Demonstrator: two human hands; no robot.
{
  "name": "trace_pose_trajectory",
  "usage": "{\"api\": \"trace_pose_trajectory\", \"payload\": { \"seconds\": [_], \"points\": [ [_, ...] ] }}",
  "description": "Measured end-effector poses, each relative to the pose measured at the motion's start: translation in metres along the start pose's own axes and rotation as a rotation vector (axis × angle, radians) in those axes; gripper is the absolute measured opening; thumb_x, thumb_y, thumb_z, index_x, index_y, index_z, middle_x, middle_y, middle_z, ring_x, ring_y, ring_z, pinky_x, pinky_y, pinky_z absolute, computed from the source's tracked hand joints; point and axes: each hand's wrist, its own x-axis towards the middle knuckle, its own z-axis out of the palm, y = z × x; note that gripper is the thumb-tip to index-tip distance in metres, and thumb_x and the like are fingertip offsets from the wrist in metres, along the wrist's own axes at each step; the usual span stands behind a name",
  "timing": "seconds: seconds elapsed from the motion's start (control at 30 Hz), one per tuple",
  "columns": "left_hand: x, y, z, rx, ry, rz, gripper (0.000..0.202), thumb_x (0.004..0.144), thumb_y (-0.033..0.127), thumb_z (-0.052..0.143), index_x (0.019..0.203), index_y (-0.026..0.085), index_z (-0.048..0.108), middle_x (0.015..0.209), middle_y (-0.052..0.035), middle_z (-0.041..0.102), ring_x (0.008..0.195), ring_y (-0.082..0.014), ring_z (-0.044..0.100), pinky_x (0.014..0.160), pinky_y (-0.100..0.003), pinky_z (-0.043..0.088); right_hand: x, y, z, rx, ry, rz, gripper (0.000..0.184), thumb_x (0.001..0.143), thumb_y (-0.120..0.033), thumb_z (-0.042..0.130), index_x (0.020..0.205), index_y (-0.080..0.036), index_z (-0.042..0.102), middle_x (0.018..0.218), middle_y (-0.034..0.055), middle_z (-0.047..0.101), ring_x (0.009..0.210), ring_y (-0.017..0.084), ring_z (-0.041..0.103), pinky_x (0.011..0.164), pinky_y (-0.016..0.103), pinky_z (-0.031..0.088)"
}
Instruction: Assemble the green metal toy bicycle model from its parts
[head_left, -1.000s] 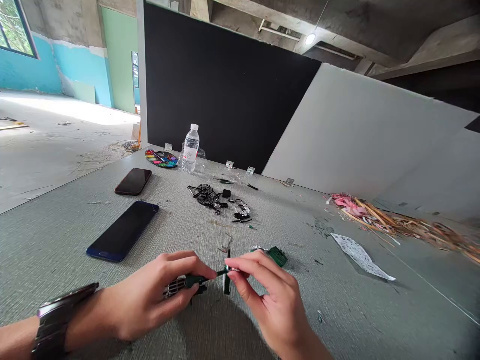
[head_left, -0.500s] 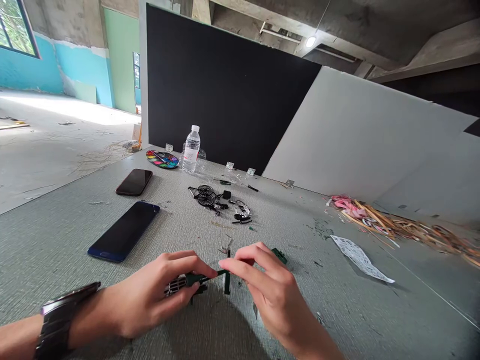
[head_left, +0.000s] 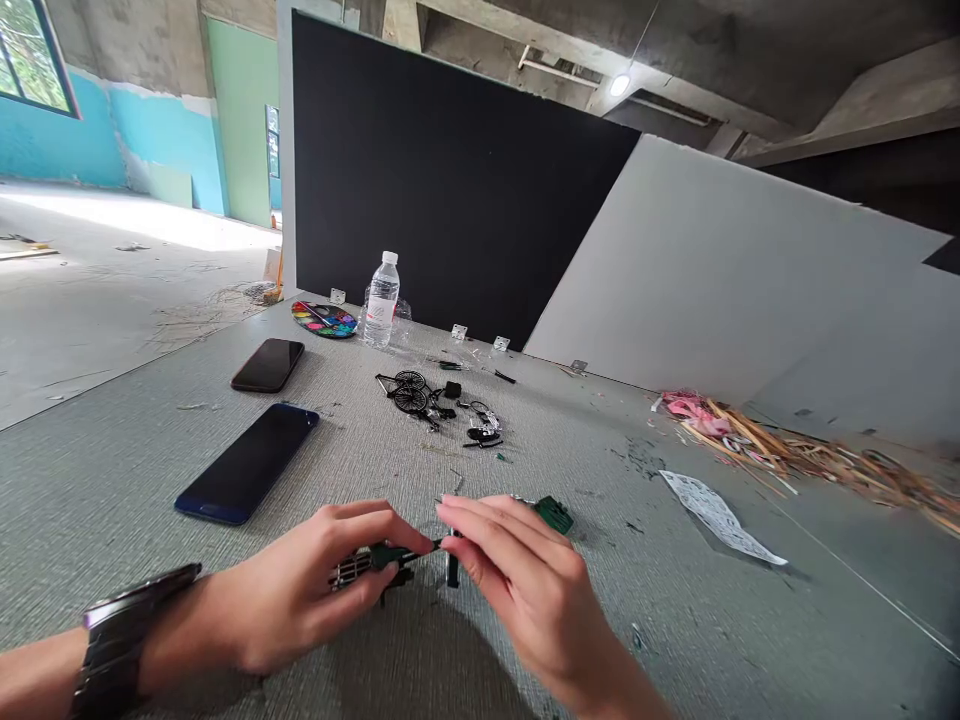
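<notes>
My left hand (head_left: 307, 585), with a dark watch at its wrist, is closed around a dark green model part (head_left: 384, 555). A pale grille-like section shows under its fingers. A thin arm of the part points right, towards the fingertips of my right hand (head_left: 529, 580). That hand is closed, thumb and fingers together; whatever they pinch is hidden. Below its fingertips a small black bar (head_left: 453, 572) is partly covered. Beyond the right knuckles lies a dark green plastic piece (head_left: 554, 514).
Black model bicycle parts (head_left: 411, 392) and a black-and-silver piece (head_left: 484, 428) lie ahead. Two phones, one blue-edged (head_left: 249, 462) and one black (head_left: 268, 364), are on the left. A water bottle (head_left: 381, 305), paint palette (head_left: 324, 319), printed paper (head_left: 716, 515) and wood strips (head_left: 795, 450) surround them.
My right hand has turned, its fingers now stretched over the black bar's top with the thumb below. More of the green piece behind it shows. My left hand has stayed put.
</notes>
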Motion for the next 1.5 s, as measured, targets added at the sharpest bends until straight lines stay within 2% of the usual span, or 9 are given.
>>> {"api": "trace_pose_trajectory", "payload": {
  "seconds": [0.23,0.5,0.7,0.8,0.9,1.03,1.33,1.43,1.5],
  "points": [
    [0.001,0.000,-0.001,0.008,-0.009,0.005,0.026,0.102,0.016,0.051,0.122,0.023,0.065,0.113,-0.0039,0.074,0.103,-0.0214,0.070,0.094,-0.034,0.054,0.001,0.002,-0.001,0.113,-0.112,0.062,0.041,0.103,-0.005,0.050,0.140,-0.019,0.060,0.126,0.0083,0.073,0.114,0.019,0.065,0.092,0.032,0.061],
    [0.000,0.002,0.000,0.003,0.009,0.004,0.025,0.102,0.016,0.051,0.120,0.022,0.066,0.111,-0.0052,0.074,0.101,-0.0216,0.070,0.092,-0.033,0.055,-0.003,0.006,0.004,0.314,-0.070,0.290,0.028,0.100,-0.015,0.061,0.123,-0.026,0.073,0.113,0.0053,0.074,0.103,0.018,0.070,0.090,0.033,0.061],
    [0.003,0.006,-0.001,0.011,0.012,0.025,0.023,0.101,0.013,0.051,0.115,0.022,0.067,0.105,-0.0045,0.074,0.093,-0.0203,0.069,0.086,-0.032,0.055,-0.007,0.014,0.002,0.327,-0.080,0.284,0.041,0.097,-0.030,0.072,0.136,-0.033,0.065,0.121,0.0044,0.073,0.114,0.022,0.066,0.101,0.041,0.057],
    [0.002,0.006,-0.001,0.017,0.013,0.025,0.023,0.102,0.016,0.049,0.116,0.022,0.067,0.108,-0.0050,0.074,0.095,-0.0206,0.070,0.087,-0.031,0.055,-0.008,0.015,0.003,0.349,-0.073,0.342,0.032,0.097,-0.033,0.071,0.129,-0.032,0.067,0.123,0.0051,0.072,0.116,0.022,0.066,0.102,0.043,0.056],
    [0.000,0.003,0.001,0.029,0.031,0.012,0.026,0.103,0.021,0.049,0.122,0.024,0.067,0.116,-0.0053,0.074,0.105,-0.0226,0.070,0.093,-0.032,0.055,-0.010,0.013,0.006,0.466,-0.080,0.430,0.022,0.101,-0.036,0.065,0.121,-0.031,0.070,0.124,0.0058,0.069,0.116,0.021,0.066,0.095,0.038,0.060],
    [-0.002,0.000,0.003,0.043,0.032,-0.016,0.027,0.103,0.022,0.051,0.124,0.027,0.067,0.119,-0.0043,0.075,0.110,-0.0235,0.069,0.097,-0.033,0.054,-0.012,0.013,0.010,0.585,-0.088,0.530,0.020,0.100,-0.038,0.065,0.117,-0.031,0.072,0.127,0.0064,0.066,0.120,0.020,0.064,0.091,0.034,0.062],
    [0.001,0.005,0.003,0.045,0.046,-0.009,0.025,0.103,0.023,0.049,0.119,0.024,0.068,0.113,-0.0057,0.075,0.101,-0.0232,0.071,0.090,-0.032,0.057,-0.013,0.011,0.012,0.610,-0.064,0.559,0.023,0.098,-0.038,0.067,0.117,-0.026,0.073,0.129,0.0105,0.063,0.119,0.022,0.065,0.092,0.038,0.063],
    [0.000,0.004,0.003,0.051,0.060,-0.007,0.024,0.102,0.022,0.050,0.119,0.024,0.068,0.114,-0.0053,0.076,0.102,-0.0235,0.071,0.091,-0.033,0.057,-0.012,0.019,0.000,0.566,-0.084,0.499,0.028,0.100,-0.041,0.065,0.123,-0.028,0.072,0.132,0.0105,0.065,0.120,0.023,0.066,0.095,0.040,0.062],
    [0.000,0.004,0.002,0.051,0.047,-0.011,0.025,0.102,0.022,0.051,0.119,0.024,0.068,0.115,-0.0058,0.075,0.104,-0.0241,0.071,0.090,-0.033,0.057,-0.013,0.032,-0.015,0.422,0.029,0.465,0.031,0.104,-0.043,0.057,0.128,-0.028,0.068,0.128,0.0103,0.069,0.116,0.023,0.067,0.096,0.043,0.060]
  ]
}}
